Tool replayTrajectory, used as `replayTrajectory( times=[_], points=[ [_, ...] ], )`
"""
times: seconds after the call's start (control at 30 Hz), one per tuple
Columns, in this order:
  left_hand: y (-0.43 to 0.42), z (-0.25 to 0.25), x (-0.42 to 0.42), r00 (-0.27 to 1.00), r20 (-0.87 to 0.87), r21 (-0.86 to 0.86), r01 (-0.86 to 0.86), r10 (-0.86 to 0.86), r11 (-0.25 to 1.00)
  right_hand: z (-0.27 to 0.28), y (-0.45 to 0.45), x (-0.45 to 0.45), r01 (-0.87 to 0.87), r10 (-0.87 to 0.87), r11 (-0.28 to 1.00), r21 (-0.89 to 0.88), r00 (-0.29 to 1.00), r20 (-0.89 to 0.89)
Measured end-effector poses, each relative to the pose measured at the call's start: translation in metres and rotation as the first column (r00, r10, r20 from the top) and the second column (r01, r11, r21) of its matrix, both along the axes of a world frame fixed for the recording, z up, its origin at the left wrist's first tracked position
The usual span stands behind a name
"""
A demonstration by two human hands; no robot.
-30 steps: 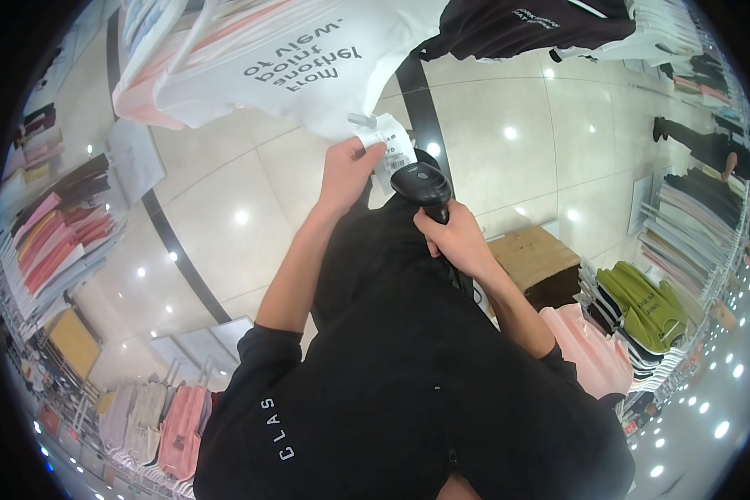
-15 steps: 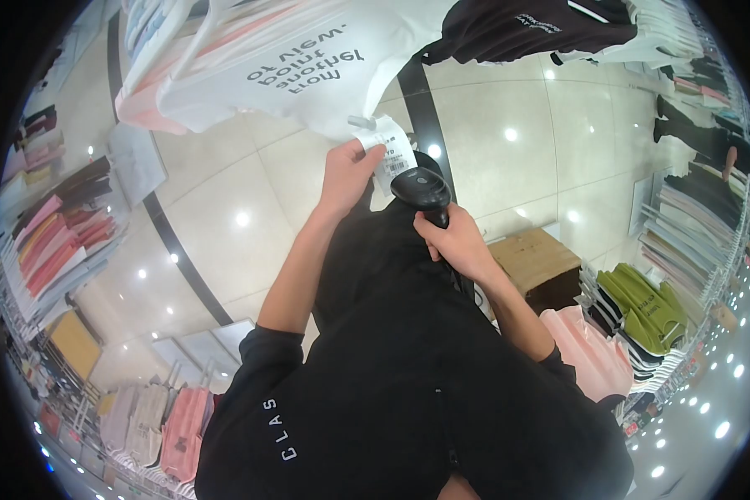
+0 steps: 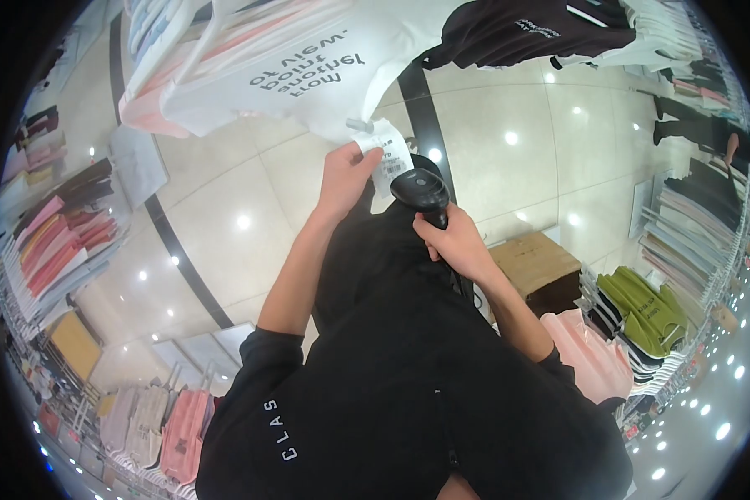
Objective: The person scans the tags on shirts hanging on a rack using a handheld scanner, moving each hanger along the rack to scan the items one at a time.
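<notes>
Pinched in my left hand (image 3: 346,177) is a white price tag (image 3: 394,151) with a printed barcode, attached to the edge of a white T-shirt (image 3: 308,71) with dark lettering. My right hand (image 3: 454,242) wraps round the handle of a black barcode scanner (image 3: 420,190). The scanner's head points at the tag and sits just beside its lower part. Part of the tag lies beneath my left thumb.
A dark T-shirt (image 3: 533,32) hangs to the right of the white one. A cardboard box (image 3: 535,260) stands on the floor at right, near a green garment (image 3: 642,310) and a pink garment (image 3: 587,354). Another person (image 3: 698,137) is at far right. Clothes racks line both sides.
The tag has shifted very slightly left and down, and the T-shirt's edge with it. Both hands keep nearly the same place and grip.
</notes>
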State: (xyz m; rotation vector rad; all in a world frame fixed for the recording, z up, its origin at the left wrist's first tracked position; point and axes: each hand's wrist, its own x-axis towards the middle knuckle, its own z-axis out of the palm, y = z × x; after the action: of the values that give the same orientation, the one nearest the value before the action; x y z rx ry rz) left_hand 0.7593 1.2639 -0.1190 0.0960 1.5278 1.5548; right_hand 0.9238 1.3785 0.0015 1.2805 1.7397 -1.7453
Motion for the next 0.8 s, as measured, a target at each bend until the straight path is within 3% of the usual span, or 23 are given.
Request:
replayTrajectory(
  times=[0.33, 0.4, 0.47, 0.5, 0.53, 0.6, 0.67, 0.73, 0.8],
  points=[
    [0.000, -0.029, -0.010, 0.963, -0.189, -0.159, 0.163, -0.193, 0.974, 0.002, 0.006, -0.008, -0.034, 0.040, 0.996, 0.083, 0.997, -0.065],
    [0.000, -0.038, -0.011, 0.979, -0.136, -0.085, 0.144, -0.154, 0.986, 0.002, 0.008, -0.015, -0.059, 0.066, 0.993, 0.107, 0.996, -0.063],
    [-0.002, -0.027, -0.008, 0.995, 0.078, -0.066, 0.066, -0.061, 0.996, -0.008, 0.007, -0.021, -0.093, 0.161, 0.951, 0.294, 0.963, -0.217],
    [-0.003, -0.018, -0.009, 0.986, -0.012, -0.047, 0.164, -0.164, 0.985, -0.001, 0.007, -0.031, -0.089, 0.158, 0.957, 0.276, 0.958, -0.240],
    [-0.007, -0.004, -0.010, 0.987, -0.026, -0.042, 0.160, -0.161, 0.986, -0.001, 0.007, -0.038, -0.088, 0.162, 0.955, 0.283, 0.954, -0.252],
    [-0.018, 0.023, -0.010, 0.918, 0.168, 0.387, 0.275, -0.360, 0.880, -0.002, 0.007, -0.050, -0.073, 0.213, 0.925, 0.373, 0.912, -0.351],
    [-0.023, 0.044, -0.005, 0.933, 0.142, 0.447, 0.238, -0.331, 0.862, 0.001, 0.004, -0.063, -0.092, 0.217, 0.937, 0.337, 0.908, -0.358],
    [-0.023, 0.053, 0.001, 0.948, 0.120, 0.506, 0.195, -0.293, 0.840, 0.001, -0.001, -0.072, -0.137, 0.452, 0.807, 0.574, 0.769, -0.452],
    [-0.017, 0.058, 0.007, 0.987, 0.162, 0.422, -0.059, -0.011, 0.905, 0.008, -0.001, -0.078, -0.228, 0.544, 0.766, 0.601, 0.729, -0.416]
  ],
)
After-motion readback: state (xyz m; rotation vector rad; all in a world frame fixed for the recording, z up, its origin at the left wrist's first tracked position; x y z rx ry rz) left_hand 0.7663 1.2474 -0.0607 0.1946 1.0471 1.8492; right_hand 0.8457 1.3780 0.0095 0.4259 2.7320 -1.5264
